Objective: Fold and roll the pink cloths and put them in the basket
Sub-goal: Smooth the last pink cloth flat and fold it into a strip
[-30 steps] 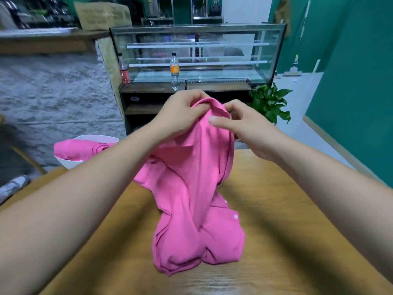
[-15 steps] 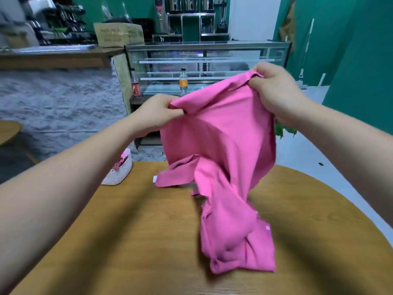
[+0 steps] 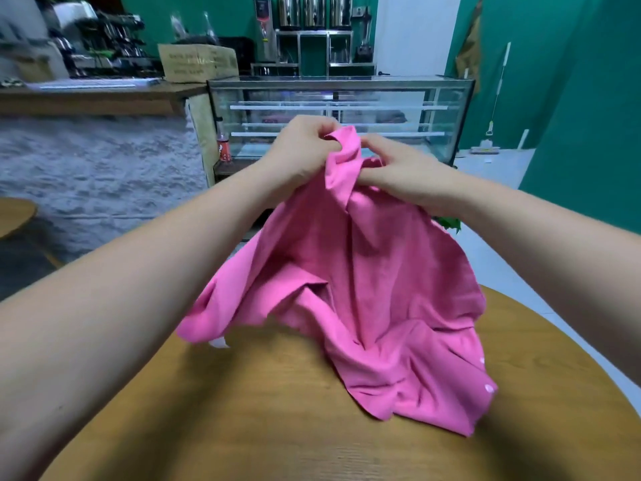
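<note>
Crumpled pink fabric cloth (image 3: 364, 289) hangs bunched, lower part on round wooden desk (image 3: 277, 411); left hand (image 3: 305, 147), right hand (image 3: 399, 168) pinch top edge.

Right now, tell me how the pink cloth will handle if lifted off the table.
Probably floppy: the pink cloth hangs in loose folds from where the left hand and right hand pinch it. Likely light, since finger grips hold it up. Its lower end lies crumpled on the table, so it should trail.

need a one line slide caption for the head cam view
Both hands, left hand and right hand, pinch the bunched top of a pink cloth above the round wooden table.
</note>
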`<action>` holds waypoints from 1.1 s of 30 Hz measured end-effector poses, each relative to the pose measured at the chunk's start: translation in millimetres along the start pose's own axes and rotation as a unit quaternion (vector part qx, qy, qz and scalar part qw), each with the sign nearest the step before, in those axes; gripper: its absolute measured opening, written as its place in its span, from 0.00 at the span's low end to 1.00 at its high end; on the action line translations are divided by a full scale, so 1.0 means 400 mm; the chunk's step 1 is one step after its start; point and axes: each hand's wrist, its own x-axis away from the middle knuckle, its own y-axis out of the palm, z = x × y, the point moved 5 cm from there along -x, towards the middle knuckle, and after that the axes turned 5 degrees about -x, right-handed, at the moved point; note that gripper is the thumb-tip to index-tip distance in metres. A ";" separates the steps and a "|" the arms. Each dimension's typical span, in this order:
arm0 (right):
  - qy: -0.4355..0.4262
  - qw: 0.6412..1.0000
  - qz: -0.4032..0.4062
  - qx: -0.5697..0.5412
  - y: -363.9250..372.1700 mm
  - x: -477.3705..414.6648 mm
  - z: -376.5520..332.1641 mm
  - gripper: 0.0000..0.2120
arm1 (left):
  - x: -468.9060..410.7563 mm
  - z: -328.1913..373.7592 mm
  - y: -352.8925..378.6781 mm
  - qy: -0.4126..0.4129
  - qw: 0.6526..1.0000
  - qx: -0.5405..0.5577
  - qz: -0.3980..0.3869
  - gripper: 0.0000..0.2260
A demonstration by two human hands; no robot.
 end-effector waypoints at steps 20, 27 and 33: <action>-0.029 0.998 0.038 -0.036 -0.147 -0.024 0.087 0.13 | 0.119 -0.275 -0.087 -0.086 0.993 -0.080 0.007 0.09; -0.034 0.995 0.079 0.049 -0.176 -0.002 0.071 0.12 | 0.150 -0.241 -0.065 0.059 0.930 -0.337 -0.135 0.24; -0.047 0.986 -0.057 0.150 -0.130 0.022 0.101 0.14 | 0.100 -0.291 -0.173 -0.015 0.953 -0.304 0.019 0.05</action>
